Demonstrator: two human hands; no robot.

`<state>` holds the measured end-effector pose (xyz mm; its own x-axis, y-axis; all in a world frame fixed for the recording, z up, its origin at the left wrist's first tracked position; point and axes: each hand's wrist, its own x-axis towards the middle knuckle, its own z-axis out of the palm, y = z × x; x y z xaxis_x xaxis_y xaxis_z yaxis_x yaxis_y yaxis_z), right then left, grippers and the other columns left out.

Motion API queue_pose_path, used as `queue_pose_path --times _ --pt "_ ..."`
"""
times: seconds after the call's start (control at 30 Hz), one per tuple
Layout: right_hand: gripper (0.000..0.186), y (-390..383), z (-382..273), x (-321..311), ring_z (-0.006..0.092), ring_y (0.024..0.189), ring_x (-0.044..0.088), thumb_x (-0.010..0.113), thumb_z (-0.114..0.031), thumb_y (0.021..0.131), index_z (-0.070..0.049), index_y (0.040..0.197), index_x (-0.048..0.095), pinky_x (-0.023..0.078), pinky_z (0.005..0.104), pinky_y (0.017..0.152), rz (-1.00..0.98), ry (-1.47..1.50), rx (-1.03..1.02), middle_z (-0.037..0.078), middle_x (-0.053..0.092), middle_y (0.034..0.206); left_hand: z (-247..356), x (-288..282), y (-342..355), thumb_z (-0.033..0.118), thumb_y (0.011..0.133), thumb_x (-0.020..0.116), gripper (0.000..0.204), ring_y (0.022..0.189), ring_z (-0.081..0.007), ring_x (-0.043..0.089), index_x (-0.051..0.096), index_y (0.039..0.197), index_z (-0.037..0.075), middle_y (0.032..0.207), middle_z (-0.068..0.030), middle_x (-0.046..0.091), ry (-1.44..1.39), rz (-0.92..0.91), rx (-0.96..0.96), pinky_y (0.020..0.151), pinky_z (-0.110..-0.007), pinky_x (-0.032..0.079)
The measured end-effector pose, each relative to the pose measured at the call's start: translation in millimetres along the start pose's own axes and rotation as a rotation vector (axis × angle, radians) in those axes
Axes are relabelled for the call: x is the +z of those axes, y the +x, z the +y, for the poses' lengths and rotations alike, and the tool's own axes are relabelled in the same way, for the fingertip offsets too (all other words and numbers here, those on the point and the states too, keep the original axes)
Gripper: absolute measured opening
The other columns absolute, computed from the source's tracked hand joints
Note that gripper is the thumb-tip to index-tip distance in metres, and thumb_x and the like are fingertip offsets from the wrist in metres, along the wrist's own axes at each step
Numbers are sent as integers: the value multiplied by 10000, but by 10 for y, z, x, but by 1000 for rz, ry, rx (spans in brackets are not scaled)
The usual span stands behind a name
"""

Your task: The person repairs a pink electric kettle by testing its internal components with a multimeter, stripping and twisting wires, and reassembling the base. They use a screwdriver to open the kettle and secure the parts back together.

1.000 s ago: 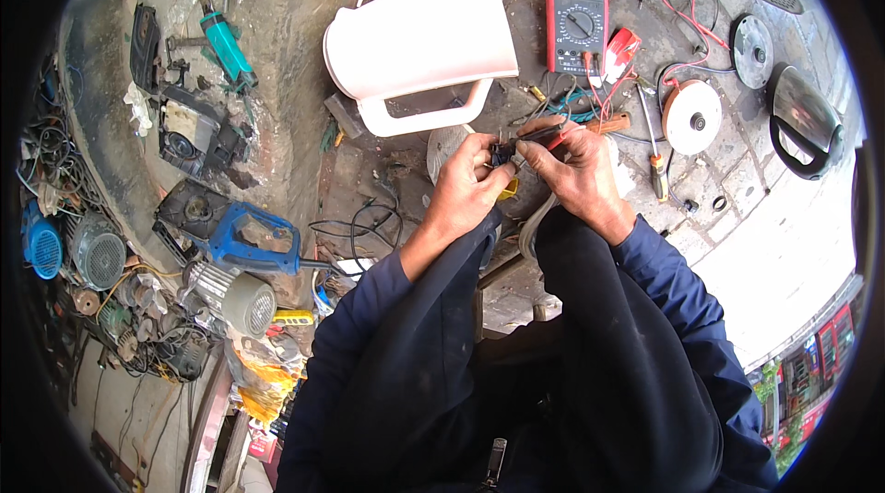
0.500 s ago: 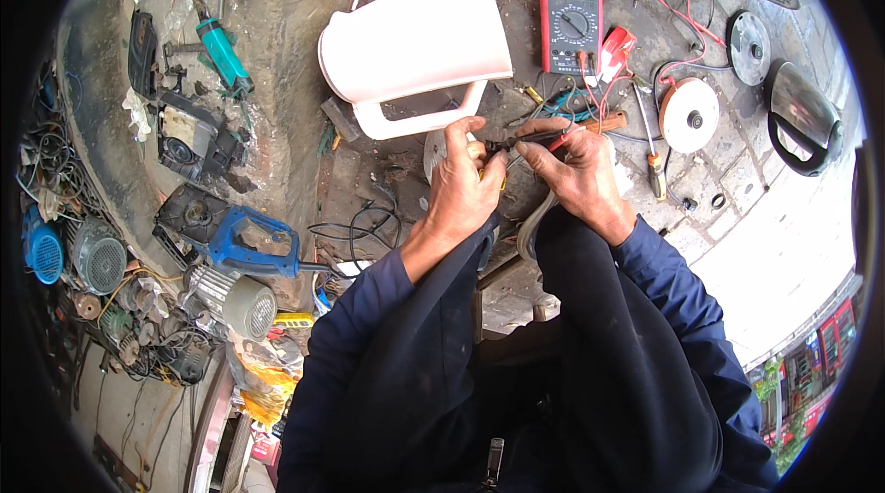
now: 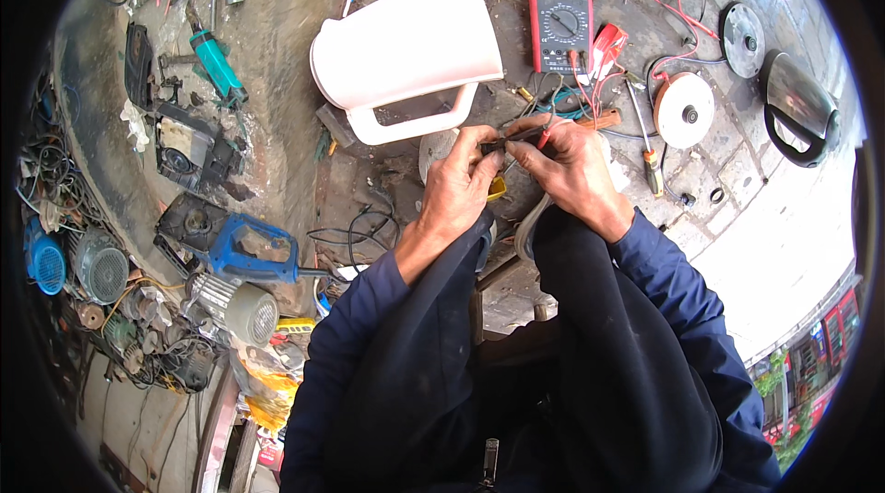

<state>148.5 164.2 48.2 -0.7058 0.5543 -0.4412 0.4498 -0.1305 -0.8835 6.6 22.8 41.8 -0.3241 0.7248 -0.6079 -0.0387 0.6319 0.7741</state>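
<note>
My left hand (image 3: pixel 456 179) and my right hand (image 3: pixel 576 178) meet above my knees, fingertips pinched on a small dark part (image 3: pixel 493 146) that they mostly hide. A slim red-and-black piece (image 3: pixel 546 133), perhaps a probe, lies in my right fingers. Just beyond my hands is a white plastic kettle body (image 3: pixel 415 36) on its side. Farther right stand a red-cased multimeter (image 3: pixel 560 13) with leads, a white round base (image 3: pixel 683 109) and a screwdriver (image 3: pixel 653 170). A yellow piece (image 3: pixel 497 187) shows beneath my fingers.
A round metal plate (image 3: pixel 742 41) and a dark kettle (image 3: pixel 795 110) are at right. At left lie a teal tool (image 3: pixel 217 61), a blue power tool (image 3: pixel 247 244), a grey motor (image 3: pixel 230 307) and a heap of motors and cables (image 3: pixel 101 264). A black cord (image 3: pixel 355 230) loops on the paving.
My fingertips have shifted slightly around the small dark part, my left thumb rising and bending over it. The surroundings sit slightly higher and further left in the view.
</note>
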Motion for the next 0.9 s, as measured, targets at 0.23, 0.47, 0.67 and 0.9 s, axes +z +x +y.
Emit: queue_pose_path --times 0.23,0.47,0.67,0.9 --pt "138 54 -68 -7 396 790 674 753 -99 873 23 869 689 531 436 697 -22 26 -16 205 669 853 -47 -17 7 117 1070 633 196 870 -120 713 630 1252 43 945 -75 749 -95 -6 -20 757 -288 576" --pt "199 81 -129 -160 223 810 695 714 -98 946 22 1104 733 545 349 748 -135 -80 39 150 722 920 -139 -12 9 107 1071 627 180 832 -108 708 622 1234 30 943 -67 741 -279 -39 -117 709 -278 581" --pt "226 -107 -139 -663 296 913 735 688 -157 974 27 1099 732 557 402 819 -280 -57 160 190 739 976 -236 -29 7 138 1062 647 208 824 -172 733 595 1231 28 954 -77 703 -517 -16 -186 719 -322 633" --pt "211 -608 147 -1444 176 758 680 641 -183 1033 6 1040 736 560 336 716 -177 -122 469 88 726 927 -277 -27 26 153 1076 621 242 838 -198 746 573 1264 9 980 -95 691 -536 27 -173 768 -366 670"
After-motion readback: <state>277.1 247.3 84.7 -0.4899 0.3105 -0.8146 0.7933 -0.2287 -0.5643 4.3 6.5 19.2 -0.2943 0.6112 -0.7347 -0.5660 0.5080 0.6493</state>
